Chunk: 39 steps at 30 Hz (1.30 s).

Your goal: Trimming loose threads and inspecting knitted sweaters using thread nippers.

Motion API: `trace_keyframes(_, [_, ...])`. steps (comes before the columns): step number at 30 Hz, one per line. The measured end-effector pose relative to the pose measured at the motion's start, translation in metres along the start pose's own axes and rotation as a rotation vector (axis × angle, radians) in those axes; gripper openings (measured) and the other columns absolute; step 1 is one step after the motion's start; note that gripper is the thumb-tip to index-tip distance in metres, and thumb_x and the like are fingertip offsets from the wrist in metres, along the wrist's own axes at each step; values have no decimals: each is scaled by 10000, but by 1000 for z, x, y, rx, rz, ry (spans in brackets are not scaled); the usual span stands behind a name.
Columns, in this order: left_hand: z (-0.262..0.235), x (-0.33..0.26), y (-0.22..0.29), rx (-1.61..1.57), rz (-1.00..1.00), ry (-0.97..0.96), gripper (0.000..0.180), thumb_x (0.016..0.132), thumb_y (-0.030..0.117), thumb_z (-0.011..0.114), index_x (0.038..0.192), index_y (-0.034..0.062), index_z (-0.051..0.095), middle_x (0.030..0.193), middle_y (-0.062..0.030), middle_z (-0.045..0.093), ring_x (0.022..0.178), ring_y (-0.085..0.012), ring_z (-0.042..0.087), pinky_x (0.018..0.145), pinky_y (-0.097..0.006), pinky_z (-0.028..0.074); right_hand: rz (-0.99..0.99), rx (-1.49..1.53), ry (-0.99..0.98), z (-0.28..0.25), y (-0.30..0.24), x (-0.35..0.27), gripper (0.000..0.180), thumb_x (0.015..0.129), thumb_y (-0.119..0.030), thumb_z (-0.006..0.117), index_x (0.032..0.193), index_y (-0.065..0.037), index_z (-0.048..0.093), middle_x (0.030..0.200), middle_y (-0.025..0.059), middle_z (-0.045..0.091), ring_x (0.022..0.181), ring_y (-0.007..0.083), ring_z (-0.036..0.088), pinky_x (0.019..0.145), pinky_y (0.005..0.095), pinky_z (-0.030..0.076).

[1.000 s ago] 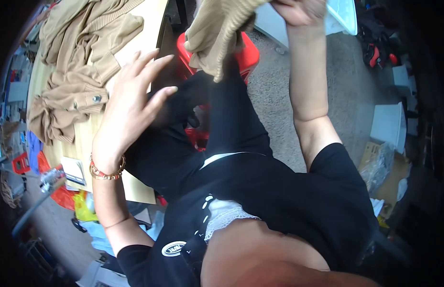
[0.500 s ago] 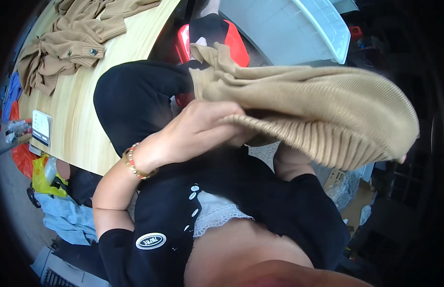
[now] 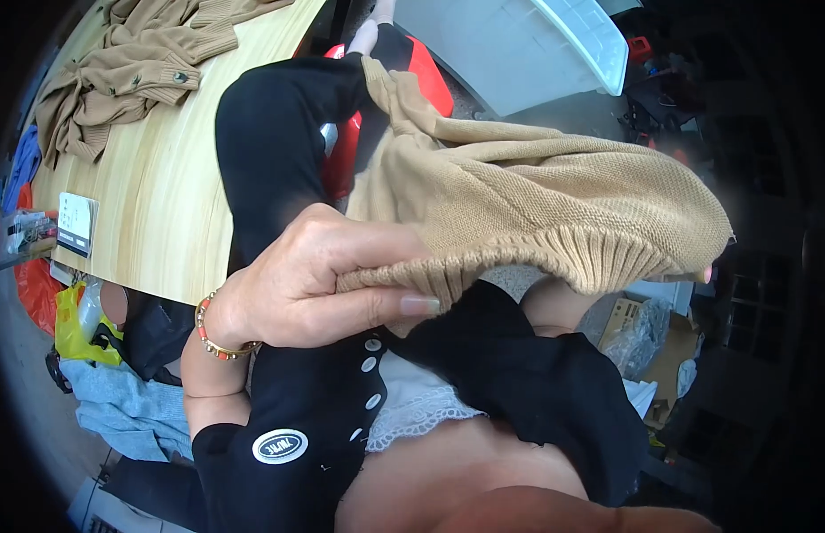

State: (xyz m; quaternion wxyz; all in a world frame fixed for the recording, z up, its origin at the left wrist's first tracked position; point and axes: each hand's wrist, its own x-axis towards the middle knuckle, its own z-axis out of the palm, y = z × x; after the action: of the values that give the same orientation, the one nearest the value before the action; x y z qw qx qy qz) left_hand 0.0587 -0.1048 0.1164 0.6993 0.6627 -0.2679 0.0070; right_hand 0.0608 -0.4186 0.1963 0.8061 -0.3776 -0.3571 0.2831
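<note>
A tan knit sweater [image 3: 519, 191] hangs across my lap, its ribbed hem [image 3: 599, 258] toward me. My left hand [image 3: 328, 275] pinches one end of that hem, thumb below the ribbing and fingers behind it. At the opposite end, the sweater covers most of my right hand [image 3: 707, 274]; just a fingertip shows by the hem's right corner, where the knit is drawn out. Between both hands the hem sags in a curve. The sweater's far end narrows toward my knees.
A wooden table [image 3: 177, 222] on the left bears tan buttoned knitwear [image 3: 137, 84] and a small white card [image 3: 75, 222]. A red stool [image 3: 430, 80] and pale plastic bin [image 3: 510, 53] stand ahead. At right lies a cardboard box [image 3: 665, 373] with clear plastic; blue-grey cloth [image 3: 132, 409] lies lower left.
My left hand has turned, its thumb now showing along the ribbing, and come slightly nearer. The sweater's right end has moved left and a little up, and more of its body is spread out.
</note>
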Motion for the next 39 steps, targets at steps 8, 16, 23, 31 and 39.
trace_keyframes(8, [-9, -10, 16, -105, 47, -95, 106, 861, 25, 694, 942, -43, 701, 723, -110, 691, 629, -211, 693, 580, -287, 511, -39, -160, 125, -13, 52, 42, 319, 1032, -262, 531, 1207, 5, 529, 669, -20, 526, 433, 41, 421, 425, 195, 362])
trace_keyframes(16, [-40, -41, 44, -637, 52, -181, 137, 799, 36, 762, 754, -35, 654, 577, -142, 635, 454, -249, 621, 486, -371, 514, -82, -227, 185, -29, 124, 91, 375, 1023, -249, 542, 1272, 29, 509, 698, -1, 583, 440, 45, 472, 440, 197, 403])
trace_keyframes(23, [-61, -42, -13, -1020, -92, 294, 568, 838, 22, 639, 1358, -129, 468, 1269, -239, 618, 1151, -291, 644, 1050, -370, 486, 57, -374, 493, -126, 35, 40, 144, 979, -102, 608, 1070, 2, 569, 589, -72, 409, 428, -8, 304, 393, 157, 246])
trace_keyframes(31, [-51, -64, -46, -917, -122, 434, 521, 839, -116, 613, 1344, -147, 490, 1254, -207, 648, 1167, -228, 641, 1042, -329, 482, 283, -356, 592, -169, 77, 41, 102, 1005, -135, 590, 998, -38, 560, 633, -80, 374, 477, 1, 308, 412, 161, 230])
trace_keyframes(39, [-52, -101, -57, -928, -100, 625, 462, 906, -63, 594, 1356, -104, 495, 1265, -199, 646, 1137, -243, 660, 1034, -369, 513, 352, -441, 358, -176, 90, 89, 134, 988, -148, 624, 997, -30, 562, 648, -72, 464, 482, -22, 377, 417, 134, 292])
